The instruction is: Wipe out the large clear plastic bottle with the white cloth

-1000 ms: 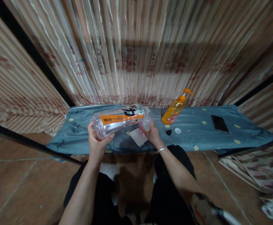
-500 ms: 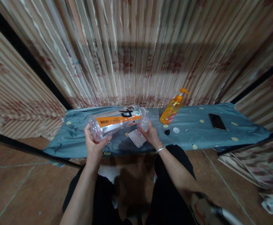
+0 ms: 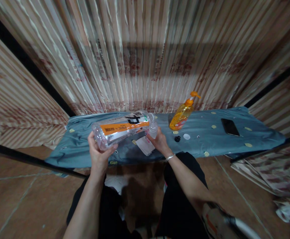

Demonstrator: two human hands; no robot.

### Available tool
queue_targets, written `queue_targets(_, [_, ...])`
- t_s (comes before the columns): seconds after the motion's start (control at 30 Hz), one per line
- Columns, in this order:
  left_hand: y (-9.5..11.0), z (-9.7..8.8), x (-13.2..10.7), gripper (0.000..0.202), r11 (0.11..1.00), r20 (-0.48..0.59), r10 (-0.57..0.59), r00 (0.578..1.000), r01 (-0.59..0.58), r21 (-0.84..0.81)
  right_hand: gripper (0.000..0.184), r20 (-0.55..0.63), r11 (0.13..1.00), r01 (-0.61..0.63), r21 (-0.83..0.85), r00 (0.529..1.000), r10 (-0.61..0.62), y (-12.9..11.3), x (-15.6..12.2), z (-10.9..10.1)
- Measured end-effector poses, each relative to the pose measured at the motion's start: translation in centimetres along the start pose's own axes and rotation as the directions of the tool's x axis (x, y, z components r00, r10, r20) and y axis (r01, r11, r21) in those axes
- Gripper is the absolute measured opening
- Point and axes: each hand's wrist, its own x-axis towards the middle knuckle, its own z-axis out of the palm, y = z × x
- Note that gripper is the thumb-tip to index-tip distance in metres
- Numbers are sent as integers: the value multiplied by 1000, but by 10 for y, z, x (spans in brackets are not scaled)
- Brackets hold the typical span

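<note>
A large clear plastic bottle point(image 3: 121, 129) with an orange, white and black label lies nearly level above the table, its neck pointing right. My left hand point(image 3: 100, 154) is closed around its base end. At the neck end, my right hand point(image 3: 159, 141) grips a small clear plastic container point(image 3: 153, 130), held right against the big bottle's mouth or just below it; I cannot tell if they touch. Any liquid passing between them is not visible. Below the hands, a folded whitish cloth or tissue point(image 3: 144, 146) rests on the table.
A pump bottle point(image 3: 181, 118) of yellow liquid with an orange top stands to the right. Near it lie a small black cap point(image 3: 177, 138) and a white disc point(image 3: 186, 136). Farther right is a dark phone point(image 3: 230, 127). A blue-green patterned cloth point(image 3: 207, 142) covers the table, before striped curtains point(image 3: 145, 66).
Almost nothing differs. The view has shifted slightly, and both hands keep their hold on the bottle and the small container.
</note>
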Motion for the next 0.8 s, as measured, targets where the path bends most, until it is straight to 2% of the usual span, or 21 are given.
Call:
queue_targets(0.33, [3, 1, -1, 98, 1000, 5, 5, 1000, -5, 16, 50, -30, 1000, 17, 8, 999, -17, -1, -1, 0])
queue_targets(0.8, [4, 3, 0, 96, 997, -2, 48, 999, -48, 53, 51, 15, 1000, 7, 19, 1000, -7, -3, -1, -3])
